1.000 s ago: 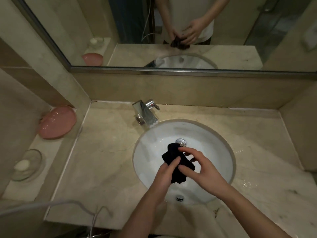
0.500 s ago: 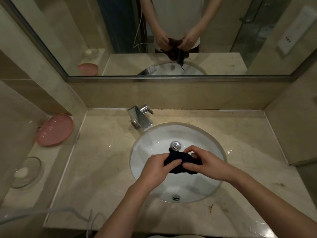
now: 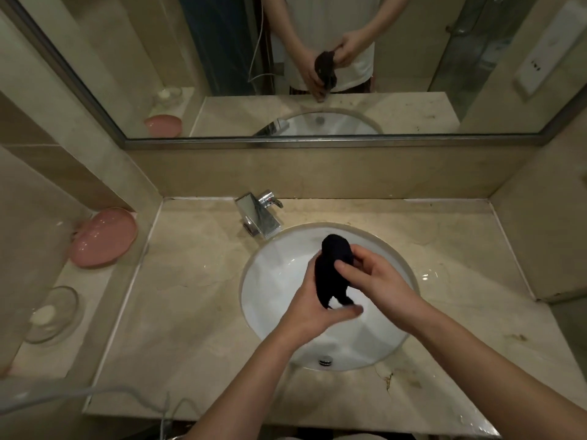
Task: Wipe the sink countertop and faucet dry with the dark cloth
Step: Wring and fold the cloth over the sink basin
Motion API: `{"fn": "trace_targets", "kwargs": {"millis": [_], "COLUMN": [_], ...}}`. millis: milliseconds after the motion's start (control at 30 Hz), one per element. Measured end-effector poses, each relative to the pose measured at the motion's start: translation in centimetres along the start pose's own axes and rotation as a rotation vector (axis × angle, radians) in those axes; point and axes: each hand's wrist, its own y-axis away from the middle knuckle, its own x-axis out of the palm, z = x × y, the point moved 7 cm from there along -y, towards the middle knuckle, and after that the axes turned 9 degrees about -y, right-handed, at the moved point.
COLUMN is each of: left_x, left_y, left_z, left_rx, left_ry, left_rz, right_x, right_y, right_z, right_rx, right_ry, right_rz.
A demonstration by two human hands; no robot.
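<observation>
Both our hands, left hand (image 3: 313, 308) and right hand (image 3: 376, 279), grip the bunched dark cloth (image 3: 333, 271) above the sink basin (image 3: 273, 281), its long axis pointing toward the faucet (image 3: 259, 217), which sits nearer our left hand.

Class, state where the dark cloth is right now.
In the head view, the dark cloth hangs over the round white sink basin, held between the left hand and right hand.

No readable text or labels anywhere; the faucet (image 3: 259, 215) perhaps carries a blurred mark.
</observation>
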Motion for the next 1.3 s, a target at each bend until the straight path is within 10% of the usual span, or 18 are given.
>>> {"fn": "trace_targets", "kwargs": {"millis": [200,333,433,533,600,900,1100,1200,1300], "left_x": [0.8,0.3,-0.6,-0.5,-0.4,0.2,2.4,1.2,0.6], "left_y": [-0.8,-0.8,-0.3,-0.1,-0.3,-0.3,0.6,0.8,0.7], "left_z": [0.3,0.9,1.6,1.0,0.7,2.7,3.2,3.8,3.4], "left_rx": [-0.131,-0.227,-0.248,-0.217,-0.190,-0.330,-0.431,-0.335,-0.345], "left_ry": [0.289,0.351,0.169,0.092,0.135,0.581,0.749,0.554,0.516], "left_rz": [-0.003,-0.067,-0.026,0.090,0.121,-0.198,0.013,0.028,0.101], "right_x": [0.5,-0.6,-4.4,-4.3,-3.2,-0.2,1.5,0.8,-1.5], "right_y": [1.1,2.5,4.1,3.6,2.7,2.4,3.2,2.6,1.9], "right_z": [-1.3,-0.8,0.8,0.6,-1.2,-4.6,-5.2,-3.6,0.6], "right_rx": [0.002,-0.099,-0.136,-0.223,-0.124,-0.013,0.053,0.059,-0.354], "right_ry": [-0.379,0.207,0.654,0.855,0.696,0.105,-0.044,0.202,0.898], "right_rz": [-0.089,-0.110,-0.450,-0.190,-0.007,-0.254,-0.281,-0.072,-0.093]}}
